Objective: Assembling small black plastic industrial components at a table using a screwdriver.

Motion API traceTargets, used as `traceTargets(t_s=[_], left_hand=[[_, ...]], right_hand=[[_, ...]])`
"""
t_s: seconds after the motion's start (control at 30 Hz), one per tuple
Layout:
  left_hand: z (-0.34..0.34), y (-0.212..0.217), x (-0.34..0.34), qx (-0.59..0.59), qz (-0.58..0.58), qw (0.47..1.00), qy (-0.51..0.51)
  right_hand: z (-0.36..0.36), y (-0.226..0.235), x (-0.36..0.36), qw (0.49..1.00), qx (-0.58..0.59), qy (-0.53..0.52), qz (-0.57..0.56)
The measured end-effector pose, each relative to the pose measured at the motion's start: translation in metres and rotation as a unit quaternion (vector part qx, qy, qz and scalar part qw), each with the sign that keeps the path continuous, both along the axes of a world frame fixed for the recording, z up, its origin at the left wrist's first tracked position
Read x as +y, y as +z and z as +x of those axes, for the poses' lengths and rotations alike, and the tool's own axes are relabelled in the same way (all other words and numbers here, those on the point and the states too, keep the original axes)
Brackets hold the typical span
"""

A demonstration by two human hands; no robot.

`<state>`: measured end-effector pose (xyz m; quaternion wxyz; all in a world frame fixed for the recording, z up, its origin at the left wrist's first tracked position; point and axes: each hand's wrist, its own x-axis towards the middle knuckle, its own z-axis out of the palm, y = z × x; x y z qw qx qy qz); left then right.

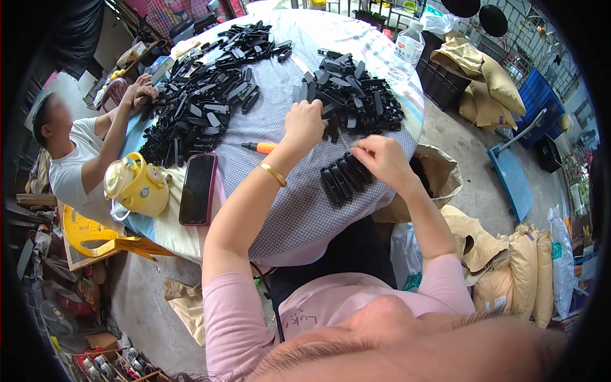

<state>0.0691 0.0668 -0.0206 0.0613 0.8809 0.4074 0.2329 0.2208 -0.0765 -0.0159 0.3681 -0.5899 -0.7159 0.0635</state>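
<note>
While your right hand (382,159) pinches a thin, hard-to-make-out piece, your left hand (304,124) is curled shut; I cannot tell on what. Below your right hand lies a neat row of black plastic clips (344,179), ready to count; beyond your hands, a loose heap (353,95) on the bench (286,210); farther right, a clear plastic bottle (407,46).

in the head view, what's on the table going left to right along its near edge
yellow kettle → black phone → orange-handled screwdriver → left hand → row of black plastic parts → right hand
</note>
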Motion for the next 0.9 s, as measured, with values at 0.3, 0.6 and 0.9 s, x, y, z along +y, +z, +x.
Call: traceTargets(t_s=[0.3,0.6,0.9], left_hand=[[-0.008,0.005,0.002,-0.017,-0.098,0.994,0.05],[-0.055,0.023,0.007,-0.257,-0.321,0.91,-0.06],[-0.057,0.026,-0.037,-0.462,-0.608,0.627,-0.153]], right_hand=[[-0.024,-0.003,0.059,0.971,-0.193,-0.084,-0.113],[-0.013,0.002,0.047,0.991,0.13,-0.021,-0.005],[-0.044,0.012,0.044,0.948,0.301,0.054,0.089]])
